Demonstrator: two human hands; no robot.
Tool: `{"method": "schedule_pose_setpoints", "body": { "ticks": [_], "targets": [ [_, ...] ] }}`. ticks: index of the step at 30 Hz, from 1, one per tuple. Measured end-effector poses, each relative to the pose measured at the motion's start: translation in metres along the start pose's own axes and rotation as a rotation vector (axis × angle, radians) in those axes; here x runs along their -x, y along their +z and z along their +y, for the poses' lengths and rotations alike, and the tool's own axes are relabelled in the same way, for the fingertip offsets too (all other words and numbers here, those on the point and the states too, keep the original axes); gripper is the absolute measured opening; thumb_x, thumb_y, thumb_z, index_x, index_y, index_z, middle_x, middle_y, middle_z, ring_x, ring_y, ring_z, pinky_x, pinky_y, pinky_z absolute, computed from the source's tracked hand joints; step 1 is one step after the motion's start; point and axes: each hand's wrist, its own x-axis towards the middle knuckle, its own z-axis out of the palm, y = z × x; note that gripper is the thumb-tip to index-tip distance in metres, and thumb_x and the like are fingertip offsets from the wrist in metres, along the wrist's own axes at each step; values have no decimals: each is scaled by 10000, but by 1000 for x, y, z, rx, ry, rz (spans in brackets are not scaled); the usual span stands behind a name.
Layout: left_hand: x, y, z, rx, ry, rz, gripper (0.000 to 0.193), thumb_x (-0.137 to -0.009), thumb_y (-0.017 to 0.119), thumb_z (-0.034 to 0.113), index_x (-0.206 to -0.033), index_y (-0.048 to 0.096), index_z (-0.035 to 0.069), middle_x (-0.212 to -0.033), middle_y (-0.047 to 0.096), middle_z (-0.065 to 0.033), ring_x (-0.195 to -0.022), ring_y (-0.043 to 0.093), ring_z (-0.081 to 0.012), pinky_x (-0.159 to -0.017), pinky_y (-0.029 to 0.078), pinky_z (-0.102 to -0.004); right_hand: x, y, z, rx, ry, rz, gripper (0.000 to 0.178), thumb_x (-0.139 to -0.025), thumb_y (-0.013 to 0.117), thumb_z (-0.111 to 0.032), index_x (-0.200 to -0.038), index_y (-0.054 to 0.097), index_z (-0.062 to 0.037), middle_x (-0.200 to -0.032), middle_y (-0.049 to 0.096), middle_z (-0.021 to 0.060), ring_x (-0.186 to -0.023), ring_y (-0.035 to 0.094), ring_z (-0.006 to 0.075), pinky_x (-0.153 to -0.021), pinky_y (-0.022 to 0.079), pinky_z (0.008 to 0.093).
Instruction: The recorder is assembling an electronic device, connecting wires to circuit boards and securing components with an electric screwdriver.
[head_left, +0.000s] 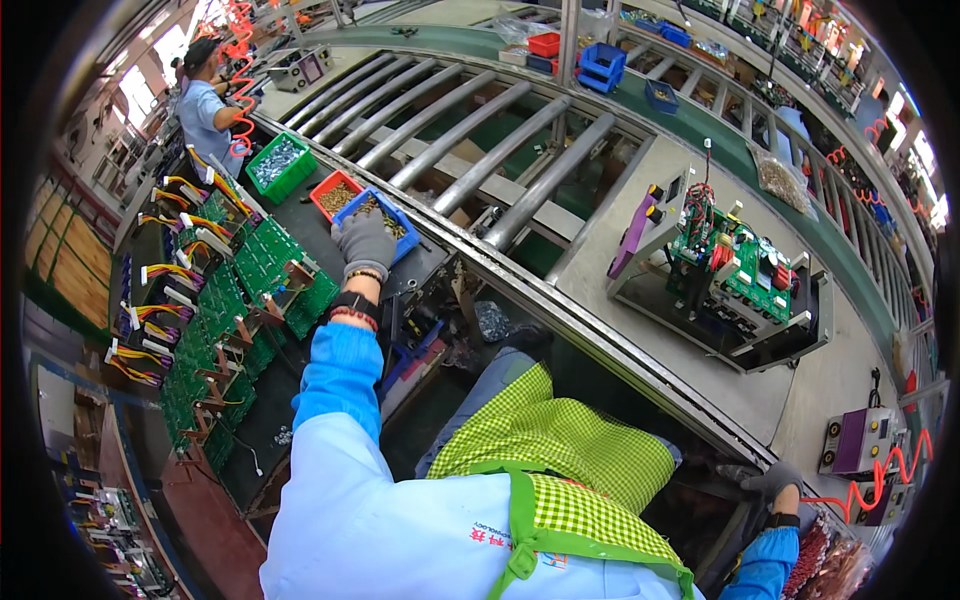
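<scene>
My left hand (368,243), in a grey glove, reaches into a blue bin (405,243) of small brass-coloured screws. Its fingers are bent together among the screws, and their tips are hidden. Beside that bin stand a red bin (325,203) with similar screws and a green bin (262,182) of silver-coloured parts. At the lower right, my right hand (773,481), also gloved, is closed beside the metal rail. Whatever it grips is dark and hard to make out. A red coiled hose (858,497) runs up close to this hand.
Green circuit boards (215,330) with coloured wire bundles lie at the left. An opened device (740,270) with a purple front stands on the metal bench. Beyond the bins runs a roller conveyor (480,150). A co-worker (205,110) stands at the far left.
</scene>
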Motion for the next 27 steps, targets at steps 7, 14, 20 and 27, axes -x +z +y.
{"method": "schedule_pose_setpoints", "body": {
  "ticks": [7, 14, 20, 27],
  "targets": [
    [-33, 10, 1, -88, -134, -384, 271, -903, 524, 248, -1124, 676, 214, -1226, 646, -83, -1191, 572, -285, -1009, 329, -533, 32, -8, -7, -63, -78, 30, 741, -512, 800, -545, -981, 698, 20, -878, 696, 191, -787, 689, 289, -669, 547, 372],
    [-45, 20, -4, -155, -31, -343, 237, -875, 539, 207, -1009, 725, 150, -1107, 698, -85, -1051, 656, -287, -890, 424, -545, 131, 33, 118, -475, -629, 846, 643, -656, 781, -478, -1052, 641, 9, -809, 595, 120, -418, 432, 221, -412, 401, 389],
    [-44, 15, 2, -127, -15, -329, 270, -890, 520, 206, -1092, 695, 171, -1115, 694, -78, -1056, 649, -300, -898, 418, -567, 232, 5, 5, -1819, -370, 395, 270, -864, 585, -163, -1104, 527, -53, -562, 455, 24, -427, 420, 114, -417, 370, 245],
    [-52, 30, 5, -222, -81, -421, 330, -926, 516, 232, -1187, 660, 92, -1272, 620, -115, -1184, 578, -342, -1000, 343, -620, 230, -9, -127, -2481, -606, 105, 281, -884, 545, -57, -1159, 505, -16, -879, 559, 55, -482, 393, 79, -421, 308, 209]
  ]
}}
